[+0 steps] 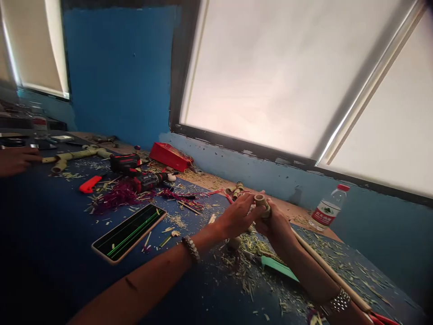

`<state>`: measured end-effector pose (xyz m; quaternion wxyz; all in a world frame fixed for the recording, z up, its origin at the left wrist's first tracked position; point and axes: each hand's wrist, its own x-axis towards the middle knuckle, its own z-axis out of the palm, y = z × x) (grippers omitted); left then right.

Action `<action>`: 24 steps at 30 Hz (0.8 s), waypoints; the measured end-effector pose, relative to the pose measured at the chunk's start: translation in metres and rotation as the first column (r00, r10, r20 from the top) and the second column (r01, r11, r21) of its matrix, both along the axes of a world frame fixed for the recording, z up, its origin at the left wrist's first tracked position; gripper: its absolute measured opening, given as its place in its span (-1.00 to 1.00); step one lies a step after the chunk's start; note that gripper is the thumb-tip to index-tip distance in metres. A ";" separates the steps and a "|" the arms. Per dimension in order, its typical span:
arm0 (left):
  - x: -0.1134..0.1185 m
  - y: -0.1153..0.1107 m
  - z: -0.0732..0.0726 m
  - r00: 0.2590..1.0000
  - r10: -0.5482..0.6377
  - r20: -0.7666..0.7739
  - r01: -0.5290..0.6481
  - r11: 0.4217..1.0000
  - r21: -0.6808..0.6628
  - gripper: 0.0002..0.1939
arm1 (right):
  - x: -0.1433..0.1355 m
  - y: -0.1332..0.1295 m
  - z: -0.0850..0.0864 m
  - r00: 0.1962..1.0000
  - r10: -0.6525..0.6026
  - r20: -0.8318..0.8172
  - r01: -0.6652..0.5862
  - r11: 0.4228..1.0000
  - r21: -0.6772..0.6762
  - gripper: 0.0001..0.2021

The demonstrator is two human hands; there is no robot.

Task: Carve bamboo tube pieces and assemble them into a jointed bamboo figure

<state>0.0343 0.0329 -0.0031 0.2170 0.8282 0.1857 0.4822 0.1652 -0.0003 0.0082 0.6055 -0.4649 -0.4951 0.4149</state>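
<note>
Both hands are raised over the dark blue table [209, 293], closed on a short hollow bamboo piece [262, 205] whose round open end faces up. My left hand [238, 215] grips it from the left, with the thumb across its side. Around its right side wraps my right hand [275, 222]; some of those fingers are hidden. Below them lie green and pale bamboo shavings [241, 266] and a tool with a mint-green handle [279, 267]. A long thin bamboo stick [324, 262] runs beside my right forearm. More bamboo pieces [237, 189] lie behind my hands.
A phone [130, 232] with green lines lies left, near purple shreds [117, 195], a power drill [149, 181] and an orange-handled tool [90, 184]. Farther back are a red box [171, 156] and a joined bamboo frame [79, 153] by another person's hand [20, 160]. A water bottle [328, 210] stands right.
</note>
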 end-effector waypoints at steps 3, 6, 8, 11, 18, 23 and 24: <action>-0.002 0.001 0.007 0.989 0.036 0.144 -0.018 0.992 -0.124 -0.77 | -0.005 0.004 0.001 0.994 -0.092 0.051 0.091 0.995 0.028 -0.76; -0.008 0.008 0.011 0.952 0.203 0.230 -0.130 0.947 -0.295 -0.79 | -0.010 0.008 0.003 0.972 -0.224 0.070 0.213 0.968 0.130 -0.78; -0.011 0.015 0.010 0.927 0.309 0.214 -0.219 0.907 -0.360 -0.79 | -0.016 0.009 0.006 0.961 -0.266 0.076 0.245 0.946 0.212 -0.83; -0.012 0.023 0.005 0.920 0.352 0.172 -0.270 0.888 -0.373 -0.81 | -0.030 0.006 0.013 0.949 -0.290 0.123 0.234 0.910 0.344 -0.90; -0.028 0.043 0.016 0.778 0.513 0.362 -0.315 0.818 -0.482 -0.89 | -0.068 -0.037 0.012 0.869 -0.295 0.397 0.007 0.810 0.586 -0.85; -0.045 0.065 0.020 0.697 0.544 0.467 -0.247 0.794 -0.556 -0.90 | -0.084 -0.088 -0.015 0.614 -0.225 0.756 -0.487 0.646 0.588 -0.87; -0.046 0.066 0.018 0.707 0.528 0.471 -0.232 0.801 -0.551 -0.89 | -0.078 -0.090 -0.015 0.562 -0.242 0.791 -0.494 0.669 0.555 -0.88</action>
